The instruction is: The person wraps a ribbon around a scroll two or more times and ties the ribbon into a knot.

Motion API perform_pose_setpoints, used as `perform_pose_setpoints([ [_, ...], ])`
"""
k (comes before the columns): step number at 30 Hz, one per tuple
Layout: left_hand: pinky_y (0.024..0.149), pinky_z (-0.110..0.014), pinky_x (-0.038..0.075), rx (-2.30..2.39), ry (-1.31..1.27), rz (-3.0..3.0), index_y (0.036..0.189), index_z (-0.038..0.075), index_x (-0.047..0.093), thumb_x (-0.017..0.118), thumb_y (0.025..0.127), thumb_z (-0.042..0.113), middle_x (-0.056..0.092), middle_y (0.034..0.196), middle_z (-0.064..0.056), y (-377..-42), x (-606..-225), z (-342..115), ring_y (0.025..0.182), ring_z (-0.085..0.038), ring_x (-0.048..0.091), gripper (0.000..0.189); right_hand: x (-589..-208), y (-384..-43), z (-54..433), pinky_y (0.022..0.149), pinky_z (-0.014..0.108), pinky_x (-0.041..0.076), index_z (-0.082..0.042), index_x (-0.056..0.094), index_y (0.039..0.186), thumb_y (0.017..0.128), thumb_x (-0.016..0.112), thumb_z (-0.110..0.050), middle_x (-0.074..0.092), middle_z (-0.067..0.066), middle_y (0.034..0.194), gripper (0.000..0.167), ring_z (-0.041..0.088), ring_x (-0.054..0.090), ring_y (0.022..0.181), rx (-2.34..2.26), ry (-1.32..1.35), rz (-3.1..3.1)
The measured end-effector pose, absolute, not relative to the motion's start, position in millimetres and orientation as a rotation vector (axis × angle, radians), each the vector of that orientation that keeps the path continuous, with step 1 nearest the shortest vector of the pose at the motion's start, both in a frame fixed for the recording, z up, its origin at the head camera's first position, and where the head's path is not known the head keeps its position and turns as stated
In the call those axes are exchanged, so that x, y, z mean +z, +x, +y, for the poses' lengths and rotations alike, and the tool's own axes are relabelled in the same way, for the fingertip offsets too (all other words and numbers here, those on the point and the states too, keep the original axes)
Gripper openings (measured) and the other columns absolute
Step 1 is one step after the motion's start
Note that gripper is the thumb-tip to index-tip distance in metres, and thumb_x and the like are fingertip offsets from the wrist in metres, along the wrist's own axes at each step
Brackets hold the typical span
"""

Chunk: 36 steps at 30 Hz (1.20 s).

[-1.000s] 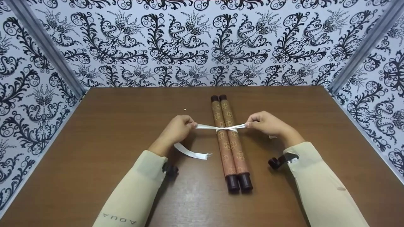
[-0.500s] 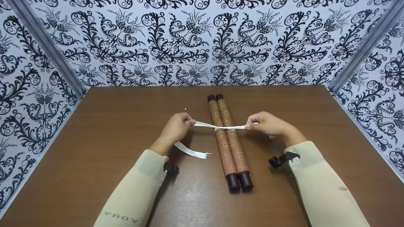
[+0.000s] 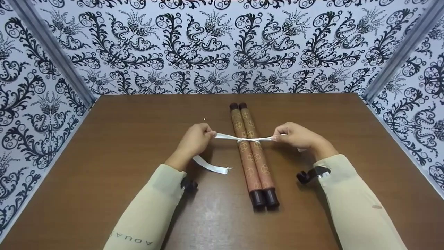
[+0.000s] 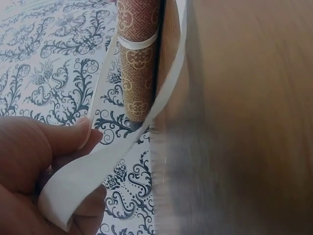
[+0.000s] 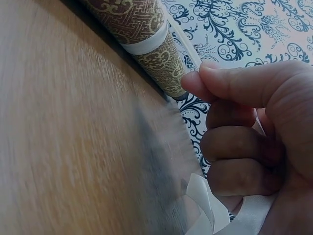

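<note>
Pinching white ribbon (image 3: 227,136) in fingers of left hand (image 3: 195,140) and right hand (image 3: 299,136). Drawn tighter across 2 side-by-side brocade scrolls (image 3: 249,166) on desk (image 3: 135,139) than 1 second ago; apparently binding more firmly.

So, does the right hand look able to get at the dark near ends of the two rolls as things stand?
Probably yes: nothing visible stands between the right hand and the dark near ends, though it pinches the white ribbon and might have to let go first.
</note>
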<state>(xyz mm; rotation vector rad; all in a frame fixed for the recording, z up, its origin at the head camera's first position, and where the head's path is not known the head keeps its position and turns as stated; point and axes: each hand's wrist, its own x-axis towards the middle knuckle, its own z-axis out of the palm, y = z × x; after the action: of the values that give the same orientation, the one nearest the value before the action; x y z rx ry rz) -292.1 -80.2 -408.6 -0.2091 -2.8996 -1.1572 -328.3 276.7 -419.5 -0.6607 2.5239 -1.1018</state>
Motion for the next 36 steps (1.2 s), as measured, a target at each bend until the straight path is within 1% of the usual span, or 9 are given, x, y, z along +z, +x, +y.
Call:
perform_pose_setpoints([
  [3, 0.071, -0.033, 0.042, -1.163, -0.23, -2.869, 0.09, 0.008, 0.069, 0.067, 0.101, 0.023, 0.06, 0.081, -0.003, -291, -408, -78, 0.078, -0.021, 0.053, 0.019, -418, -327, 278, 0.043, 0.023, 0.026, 0.002, 0.069, 0.093, 0.101, 0.065, -0.019, 0.048, -0.005, 0.066, 0.023, 0.005, 0.033, 0.047, -1.113, -0.602, 2.519],
  [6, 0.07, -0.033, 0.042, -1.174, -0.248, -2.857, 0.09, 0.008, 0.069, 0.067, 0.101, 0.022, 0.059, 0.079, -0.002, -289, -408, -76, 0.077, -0.02, 0.053, 0.019, -418, -326, 280, 0.041, 0.024, 0.027, 0.001, 0.07, 0.094, 0.101, 0.064, -0.019, 0.05, -0.001, 0.068, 0.022, 0.006, 0.033, 0.045, -1.127, -0.547, 2.523],
  [13, 0.065, -0.03, 0.039, -1.187, -0.25, -2.897, 0.088, 0.009, 0.07, 0.068, 0.101, 0.022, 0.059, 0.078, 0.0, -287, -409, -74, 0.073, -0.018, 0.051, 0.019, -422, -329, 280, 0.053, 0.023, 0.035, 0.004, 0.072, 0.097, 0.101, 0.064, -0.013, 0.053, -0.005, 0.069, 0.019, 0.005, 0.042, 0.057, -1.085, -0.605, 2.574],
  [18, 0.066, -0.031, 0.04, -1.177, -0.248, -2.906, 0.087, 0.008, 0.07, 0.069, 0.1, 0.024, 0.06, 0.079, -0.001, -287, -406, -74, 0.073, -0.019, 0.052, 0.02, -422, -328, 276, 0.052, 0.022, 0.033, 0.003, 0.073, 0.098, 0.101, 0.065, -0.016, 0.052, -0.006, 0.067, 0.021, 0.005, 0.04, 0.055, -1.107, -0.585, 2.554],
  [22, 0.068, -0.032, 0.041, -1.14, -0.249, -2.939, 0.088, 0.008, 0.07, 0.067, 0.101, 0.027, 0.059, 0.078, 0.0, -287, -404, -76, 0.074, -0.019, 0.052, 0.023, -421, -328, 274, 0.054, 0.021, 0.034, 0.002, 0.074, 0.098, 0.1, 0.066, -0.016, 0.055, -0.002, 0.07, 0.02, 0.005, 0.041, 0.057, -1.126, -0.565, 2.544],
  [26, 0.068, -0.032, 0.041, -1.1, -0.275, -2.973, 0.09, 0.008, 0.07, 0.065, 0.103, 0.03, 0.057, 0.078, 0.0, -285, -396, -81, 0.074, -0.019, 0.052, 0.026, -423, -329, 274, 0.063, 0.024, 0.038, -0.002, 0.075, 0.095, 0.1, 0.066, -0.019, 0.06, 0.002, 0.078, 0.02, 0.009, 0.047, 0.067, -1.081, -0.599, 2.594],
  [29, 0.067, -0.032, 0.041, -1.074, -0.289, -2.977, 0.088, 0.009, 0.07, 0.064, 0.103, 0.032, 0.058, 0.077, 0.001, -283, -386, -87, 0.072, -0.019, 0.051, 0.028, -424, -330, 274, 0.07, 0.027, 0.04, -0.005, 0.077, 0.091, 0.1, 0.067, -0.021, 0.062, 0.002, 0.082, 0.02, 0.012, 0.05, 0.075, -1.029, -0.637, 2.645],
  [32, 0.066, -0.032, 0.041, -1.053, -0.283, -2.981, 0.086, 0.01, 0.07, 0.065, 0.103, 0.032, 0.059, 0.076, 0.001, -281, -377, -93, 0.07, -0.018, 0.051, 0.028, -425, -331, 274, 0.071, 0.028, 0.041, -0.007, 0.077, 0.089, 0.099, 0.068, -0.022, 0.06, 0.0, 0.081, 0.02, 0.014, 0.05, 0.076, -1.008, -0.643, 2.665],
  [36, 0.068, -0.034, 0.042, -0.978, -0.263, -3.016, 0.084, 0.01, 0.07, 0.069, 0.1, 0.031, 0.062, 0.078, -0.001, -280, -373, -98, 0.072, -0.02, 0.052, 0.026, -427, -333, 274, 0.068, 0.028, 0.04, -0.009, 0.078, 0.087, 0.099, 0.069, -0.022, 0.057, -0.004, 0.076, 0.02, 0.012, 0.049, 0.072, -0.982, -0.651, 2.684],
])
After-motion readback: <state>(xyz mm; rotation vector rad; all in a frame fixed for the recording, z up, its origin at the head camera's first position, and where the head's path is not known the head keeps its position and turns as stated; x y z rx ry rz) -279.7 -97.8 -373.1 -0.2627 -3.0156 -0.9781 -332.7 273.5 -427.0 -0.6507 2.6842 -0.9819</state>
